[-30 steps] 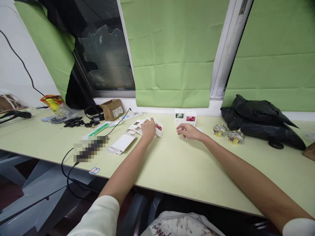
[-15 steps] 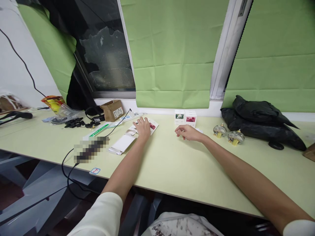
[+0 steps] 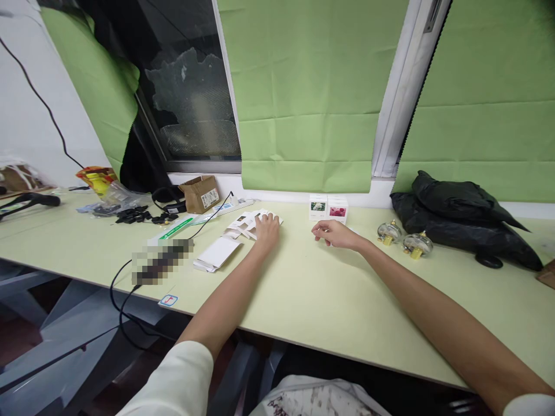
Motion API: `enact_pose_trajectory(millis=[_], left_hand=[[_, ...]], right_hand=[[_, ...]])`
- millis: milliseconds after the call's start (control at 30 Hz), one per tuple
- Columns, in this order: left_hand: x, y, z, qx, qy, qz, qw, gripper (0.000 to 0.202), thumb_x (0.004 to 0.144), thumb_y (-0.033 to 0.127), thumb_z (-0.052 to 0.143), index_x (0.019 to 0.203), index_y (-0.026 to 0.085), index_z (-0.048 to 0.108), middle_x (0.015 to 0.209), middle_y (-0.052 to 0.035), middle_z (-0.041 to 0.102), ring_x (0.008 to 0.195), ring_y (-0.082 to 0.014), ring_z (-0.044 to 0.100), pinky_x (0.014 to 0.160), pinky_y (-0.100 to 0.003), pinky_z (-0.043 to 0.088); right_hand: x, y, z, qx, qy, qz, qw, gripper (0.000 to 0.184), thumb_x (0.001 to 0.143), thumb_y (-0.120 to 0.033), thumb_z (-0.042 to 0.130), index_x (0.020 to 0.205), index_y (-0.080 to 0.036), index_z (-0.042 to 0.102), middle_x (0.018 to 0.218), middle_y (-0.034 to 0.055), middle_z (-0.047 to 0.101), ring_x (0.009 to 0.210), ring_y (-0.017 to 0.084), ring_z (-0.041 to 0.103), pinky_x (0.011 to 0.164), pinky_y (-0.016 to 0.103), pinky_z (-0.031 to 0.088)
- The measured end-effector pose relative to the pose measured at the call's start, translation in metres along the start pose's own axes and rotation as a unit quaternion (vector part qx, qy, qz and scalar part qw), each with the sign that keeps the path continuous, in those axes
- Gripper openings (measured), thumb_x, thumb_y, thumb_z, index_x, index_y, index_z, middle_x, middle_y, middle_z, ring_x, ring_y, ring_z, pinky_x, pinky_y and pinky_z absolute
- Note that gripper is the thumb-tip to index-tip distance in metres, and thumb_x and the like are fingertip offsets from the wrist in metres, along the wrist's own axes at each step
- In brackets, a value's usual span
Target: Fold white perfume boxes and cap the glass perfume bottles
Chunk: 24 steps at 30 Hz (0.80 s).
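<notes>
My left hand (image 3: 267,229) lies palm down, fingers spread, on a stack of flattened white cartons (image 3: 248,222) at the far middle of the pale green table (image 3: 303,289). Its fingers cover the carton with the red picture. My right hand (image 3: 333,233) rests on the table just in front of two small upright white boxes (image 3: 328,207), one with a green picture, one with a pink one. Its fingers are loosely curled, and I cannot make out whether anything is in them.
Another flat white carton (image 3: 217,254) lies left of my left hand. Two round glass bottles with gold caps (image 3: 405,240) stand right of the boxes, beside a black bag (image 3: 463,214). A black cable (image 3: 130,283), a brown cardboard box (image 3: 200,193) and small clutter fill the left side.
My left hand slid over the flat cartons, first left and then back right, and now covers the red-pictured one. My right hand has barely moved.
</notes>
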State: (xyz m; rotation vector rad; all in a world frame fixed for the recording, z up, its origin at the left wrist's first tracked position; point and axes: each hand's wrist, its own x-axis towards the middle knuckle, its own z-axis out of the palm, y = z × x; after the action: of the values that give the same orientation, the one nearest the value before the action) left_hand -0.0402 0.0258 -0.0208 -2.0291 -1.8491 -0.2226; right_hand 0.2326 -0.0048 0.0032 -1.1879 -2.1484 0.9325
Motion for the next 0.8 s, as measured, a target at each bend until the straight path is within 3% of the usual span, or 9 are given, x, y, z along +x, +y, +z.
enact_pose_trajectory(millis=[167, 300, 433, 600, 667, 733, 800], left_hand=[[0.003, -0.01, 0.005, 0.005, -0.012, -0.022, 1.0, 0.042, 0.087, 0.007, 0.05, 0.125, 0.016, 0.066, 0.129, -0.0198, 0.063, 0.121, -0.0358, 0.054, 0.112, -0.057, 0.025], [0.002, -0.013, 0.007, 0.0, 0.0, -0.031, 1.0, 0.041, 0.088, 0.008, 0.051, 0.125, 0.017, 0.067, 0.13, -0.02, 0.062, 0.124, -0.0372, 0.051, 0.115, -0.059, 0.021], [0.001, -0.008, 0.003, -0.028, 0.02, -0.013, 0.999, 0.038, 0.091, 0.01, 0.05, 0.125, 0.016, 0.066, 0.131, -0.0198, 0.061, 0.126, -0.0371, 0.05, 0.116, -0.057, 0.022], [-0.006, 0.022, -0.007, -0.109, 0.032, 0.076, 0.991, 0.033, 0.105, 0.028, 0.041, 0.128, 0.021, 0.064, 0.133, -0.0126, 0.062, 0.122, -0.0288, 0.058, 0.106, -0.043, 0.041], [-0.014, 0.038, -0.01, -0.159, 0.025, 0.14, 0.977, 0.033, 0.107, 0.039, 0.041, 0.129, 0.027, 0.062, 0.131, -0.0057, 0.065, 0.12, -0.0226, 0.06, 0.104, -0.036, 0.044], [-0.022, 0.052, -0.011, -0.28, 0.009, 0.218, 0.935, 0.035, 0.106, 0.044, 0.043, 0.131, 0.025, 0.061, 0.131, -0.0067, 0.066, 0.121, -0.0232, 0.06, 0.106, -0.038, 0.045], [-0.029, 0.061, -0.011, -0.359, -0.018, 0.244, 0.901, 0.039, 0.104, 0.046, 0.046, 0.134, 0.024, 0.058, 0.133, -0.0087, 0.065, 0.125, -0.0259, 0.058, 0.107, -0.041, 0.046]], right_hand=[[-0.001, -0.001, -0.005, -0.079, 0.024, 0.007, 0.997, 0.028, 0.1, -0.042, 0.052, 0.108, -0.02, 0.068, 0.101, 0.0042, 0.077, 0.058, 0.01, 0.059, 0.058, 0.024, 0.046], [-0.002, -0.003, -0.012, -0.175, 0.077, 0.031, 0.981, 0.026, 0.1, -0.038, 0.051, 0.101, -0.021, 0.07, 0.095, 0.0029, 0.078, 0.073, 0.014, 0.065, 0.067, 0.024, 0.045], [-0.001, 0.003, -0.025, -0.252, 0.144, 0.103, 0.951, 0.029, 0.099, -0.034, 0.048, 0.095, -0.018, 0.072, 0.101, 0.012, 0.076, 0.096, 0.025, 0.069, 0.078, 0.03, 0.046], [-0.004, 0.018, -0.04, -0.318, 0.178, 0.205, 0.908, 0.031, 0.097, -0.028, 0.048, 0.109, -0.012, 0.072, 0.118, 0.0252, 0.07, 0.111, 0.038, 0.067, 0.088, 0.043, 0.048], [-0.007, 0.024, -0.043, -0.328, 0.168, 0.23, 0.901, 0.03, 0.096, -0.024, 0.051, 0.113, -0.012, 0.071, 0.12, 0.0261, 0.069, 0.114, 0.038, 0.066, 0.091, 0.045, 0.048], [-0.008, 0.029, -0.044, -0.33, 0.156, 0.246, 0.898, 0.029, 0.094, -0.021, 0.053, 0.115, -0.012, 0.07, 0.122, 0.0264, 0.068, 0.115, 0.039, 0.066, 0.093, 0.046, 0.048], [-0.007, 0.034, -0.045, -0.324, 0.147, 0.255, 0.899, 0.03, 0.093, -0.021, 0.055, 0.116, -0.012, 0.07, 0.124, 0.0276, 0.068, 0.116, 0.04, 0.066, 0.093, 0.047, 0.048]])
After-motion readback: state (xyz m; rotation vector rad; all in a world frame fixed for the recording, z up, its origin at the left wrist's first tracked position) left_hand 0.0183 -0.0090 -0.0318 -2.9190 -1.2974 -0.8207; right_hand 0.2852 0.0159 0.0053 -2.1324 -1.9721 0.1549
